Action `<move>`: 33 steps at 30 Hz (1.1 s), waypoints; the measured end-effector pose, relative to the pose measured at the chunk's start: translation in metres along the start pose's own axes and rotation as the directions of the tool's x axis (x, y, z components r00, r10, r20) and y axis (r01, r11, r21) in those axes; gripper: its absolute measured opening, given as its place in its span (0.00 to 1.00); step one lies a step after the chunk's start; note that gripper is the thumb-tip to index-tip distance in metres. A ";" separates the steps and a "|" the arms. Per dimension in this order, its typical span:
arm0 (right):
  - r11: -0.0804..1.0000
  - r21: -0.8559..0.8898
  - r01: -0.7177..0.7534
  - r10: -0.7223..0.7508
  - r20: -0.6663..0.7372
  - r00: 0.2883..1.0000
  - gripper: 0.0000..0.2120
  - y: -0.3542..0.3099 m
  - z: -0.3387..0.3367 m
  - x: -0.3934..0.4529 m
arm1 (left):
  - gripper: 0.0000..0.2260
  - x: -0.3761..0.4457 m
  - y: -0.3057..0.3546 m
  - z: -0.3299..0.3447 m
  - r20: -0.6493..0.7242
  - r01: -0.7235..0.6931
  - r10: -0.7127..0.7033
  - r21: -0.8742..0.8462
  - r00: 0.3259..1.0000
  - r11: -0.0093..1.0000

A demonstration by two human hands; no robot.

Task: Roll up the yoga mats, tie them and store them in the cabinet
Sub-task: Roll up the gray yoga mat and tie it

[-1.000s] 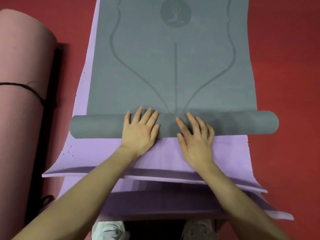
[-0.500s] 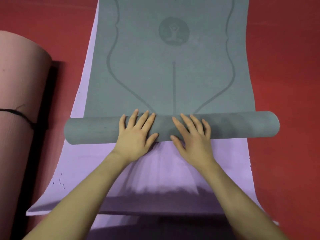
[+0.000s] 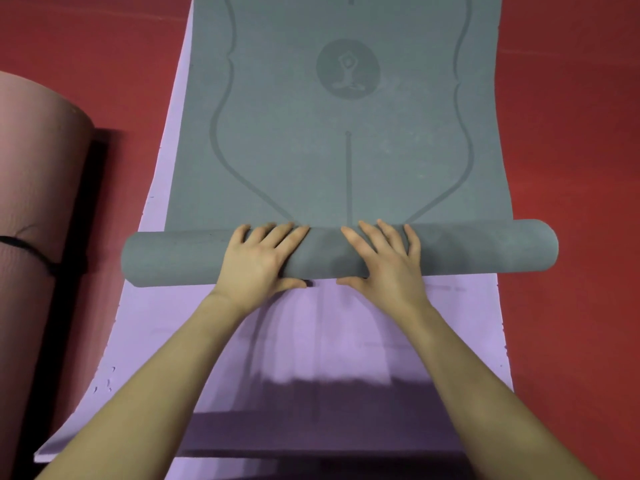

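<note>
A grey yoga mat (image 3: 346,133) with a printed figure emblem lies flat on top of a lilac mat (image 3: 194,327). Its near end is wound into a roll (image 3: 173,258) that runs across the view. My left hand (image 3: 258,259) and my right hand (image 3: 384,261) lie side by side on the middle of the roll, fingers curved over its top, thumbs under its near side. The lilac mat extends toward me, bare below the roll.
A rolled pink mat (image 3: 34,202) tied with a black cord (image 3: 31,252) lies at the left, with a dark gap beside it. Red floor (image 3: 571,133) surrounds the mats on both sides.
The roll has moved away from me along the grey mat and grown thicker. Both hands went forward with it. More of the lilac mat shows below it.
</note>
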State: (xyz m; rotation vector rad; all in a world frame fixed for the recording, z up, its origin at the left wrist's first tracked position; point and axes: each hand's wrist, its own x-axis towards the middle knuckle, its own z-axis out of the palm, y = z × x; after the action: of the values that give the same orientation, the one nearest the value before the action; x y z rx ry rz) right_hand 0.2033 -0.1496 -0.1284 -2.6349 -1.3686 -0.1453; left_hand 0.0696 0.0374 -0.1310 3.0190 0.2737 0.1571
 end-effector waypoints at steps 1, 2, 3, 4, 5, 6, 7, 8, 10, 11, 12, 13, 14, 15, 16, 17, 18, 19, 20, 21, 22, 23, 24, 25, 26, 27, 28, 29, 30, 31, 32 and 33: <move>1.000 0.000 0.009 -0.009 -0.038 0.999 0.39 -0.001 0.000 -0.002 | 0.38 -0.002 0.001 0.000 -0.029 -0.003 0.003 -0.010 1.000 1.000; 1.000 0.000 0.017 -0.017 -0.073 0.997 0.36 -0.001 -0.001 -0.004 | 0.36 -0.003 0.002 -0.001 -0.061 -0.006 0.005 -0.019 0.998 1.000; 1.000 0.001 0.024 -0.024 -0.100 0.995 0.34 -0.001 -0.003 -0.005 | 0.34 -0.005 0.002 -0.003 -0.092 -0.012 0.009 -0.028 0.996 1.000; 1.000 0.003 0.029 -0.029 -0.123 0.992 0.32 -0.002 -0.005 -0.005 | 0.32 -0.006 0.003 -0.006 -0.122 -0.019 0.014 -0.035 0.992 0.999; 0.999 0.004 0.034 -0.033 -0.142 0.989 0.30 -0.002 -0.008 -0.006 | 0.31 -0.007 0.005 -0.009 -0.151 -0.027 0.021 -0.037 0.988 0.999; 0.999 0.002 0.038 -0.037 -0.160 0.987 0.30 -0.002 -0.012 -0.008 | 0.30 -0.009 0.007 -0.012 -0.177 -0.035 0.028 -0.034 0.984 0.999; 0.999 -0.003 0.042 -0.041 -0.177 0.983 0.29 -0.003 -0.016 -0.011 | 0.29 -0.012 0.010 -0.015 -0.201 -0.039 0.033 -0.029 0.979 0.999; 0.999 -0.004 0.045 -0.045 -0.198 0.979 0.28 -0.005 -0.019 -0.015 | 0.28 -0.016 0.013 -0.019 -0.226 -0.042 0.036 -0.020 0.973 0.999; 0.999 0.000 0.052 -0.051 -0.239 0.970 0.26 -0.008 -0.028 -0.023 | 0.27 -0.023 0.017 -0.027 -0.275 -0.048 0.045 -0.004 0.960 0.999; 0.998 -0.002 0.056 -0.055 -0.256 0.965 0.25 -0.010 -0.033 -0.027 | 0.26 -0.026 0.018 -0.032 -0.295 -0.053 0.050 -0.001 0.954 0.999; 0.998 -0.008 0.060 -0.060 -0.271 0.961 0.24 -0.012 -0.038 -0.030 | 0.26 -0.030 0.020 -0.037 -0.313 -0.056 0.053 0.000 0.948 0.998; 0.998 -0.015 0.062 -0.064 -0.280 0.958 0.24 -0.014 -0.042 -0.033 | 0.26 -0.034 0.022 -0.042 -0.326 -0.059 0.056 0.001 0.944 0.998; 0.998 -0.020 0.061 -0.064 -0.282 0.957 0.24 -0.015 -0.046 -0.037 | 0.26 -0.037 0.024 -0.046 -0.332 -0.061 0.058 0.000 0.941 0.998; 0.998 -0.023 0.057 -0.062 -0.280 0.958 0.24 -0.017 -0.049 -0.041 | 0.26 -0.041 0.026 -0.049 -0.333 -0.062 0.058 0.000 0.941 0.998; 0.998 -0.021 0.053 -0.057 -0.273 0.960 0.24 -0.018 -0.052 -0.046 | 0.26 -0.046 0.029 -0.051 -0.326 -0.063 0.059 0.000 0.943 0.998; 0.999 -0.014 0.047 -0.049 -0.261 0.964 0.24 -0.020 -0.053 -0.051 | 0.27 -0.050 0.032 -0.052 -0.313 -0.064 0.060 -0.001 0.948 0.998; 0.999 -0.005 0.042 -0.042 -0.242 0.969 0.24 -0.022 -0.054 -0.058 | 0.27 -0.056 0.035 -0.051 -0.294 -0.067 0.063 -0.003 0.954 0.998; 0.999 0.002 0.038 -0.037 -0.221 0.975 0.23 -0.024 -0.055 -0.065 | 0.27 -0.062 0.038 -0.050 -0.272 -0.070 0.065 -0.006 0.960 0.998; 0.999 0.009 0.037 -0.034 -0.199 0.979 0.23 -0.026 -0.055 -0.072 | 0.28 -0.068 0.041 -0.049 -0.251 -0.071 0.065 -0.011 0.966 0.997; 0.999 0.016 0.037 -0.034 -0.179 0.983 0.24 -0.028 -0.055 -0.079 | 0.29 -0.074 0.044 -0.047 -0.230 -0.070 0.064 -0.017 0.971 0.997; 0.999 0.024 0.038 -0.034 -0.159 0.987 0.24 -0.030 -0.055 -0.086 | 0.29 -0.081 0.046 -0.045 -0.212 -0.069 0.063 -0.021 0.975 0.997; 0.999 0.031 0.038 -0.033 -0.141 0.989 0.25 -0.031 -0.054 -0.092 | 0.30 -0.087 0.049 -0.042 -0.193 -0.070 0.064 -0.025 0.979 0.997; 0.999 0.037 0.039 -0.034 -0.125 0.992 0.26 -0.031 -0.053 -0.098 | 0.31 -0.092 0.051 -0.039 -0.174 -0.071 0.065 -0.032 0.983 0.997; 0.998 0.045 0.041 -0.036 -0.103 0.994 0.27 -0.032 -0.051 -0.103 | 0.32 -0.097 0.053 -0.035 -0.149 -0.074 0.067 -0.042 0.987 0.996; 0.998 0.051 0.042 -0.038 -0.070 0.997 0.29 -0.032 -0.049 -0.109 | 0.33 -0.101 0.055 -0.031 -0.120 -0.078 0.071 -0.056 0.990 0.995; 0.997 0.056 0.044 -0.042 -0.029 0.999 0.31 -0.033 -0.046 -0.114 | 0.33 -0.105 0.056 -0.026 -0.089 -0.083 0.077 -0.071 0.993 0.994; 0.997 0.062 0.047 -0.048 0.012 0.999 0.34 -0.033 -0.044 -0.117 | 0.33 -0.108 0.057 -0.023 -0.059 -0.086 0.081 -0.088 0.995 0.992; 0.996 0.073 0.047 -0.050 0.047 0.998 0.36 -0.033 -0.041 -0.118 | 0.33 -0.109 0.057 -0.020 -0.033 -0.086 0.083 -0.109 0.996 0.990; 0.995 0.090 0.038 -0.045 0.081 0.996 0.38 -0.033 -0.039 -0.118 | 0.32 -0.110 0.056 -0.017 -0.013 -0.084 0.083 -0.131 0.996 0.988; 0.994 0.111 0.025 -0.038 0.111 0.993 0.37 -0.031 -0.038 -0.115 | 0.30 -0.109 0.055 -0.015 -0.002 -0.083 0.083 -0.150 0.997 0.985; 0.992 0.124 0.019 -0.035 0.128 0.991 0.34 -0.030 -0.038 -0.112 | 0.30 -0.107 0.053 -0.014 0.000 -0.082 0.083 -0.158 0.997 0.984; 0.992 0.123 0.021 -0.037 0.132 0.991 0.31 -0.028 -0.037 -0.109 | 0.29 -0.104 0.051 -0.014 -0.001 -0.082 0.083 -0.154 0.997 0.985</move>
State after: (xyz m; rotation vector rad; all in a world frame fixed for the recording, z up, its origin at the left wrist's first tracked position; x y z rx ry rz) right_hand 0.1177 -0.2285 -0.1066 -2.5651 -1.4089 0.1106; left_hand -0.0248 -0.0303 -0.1210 2.8780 0.1297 0.1690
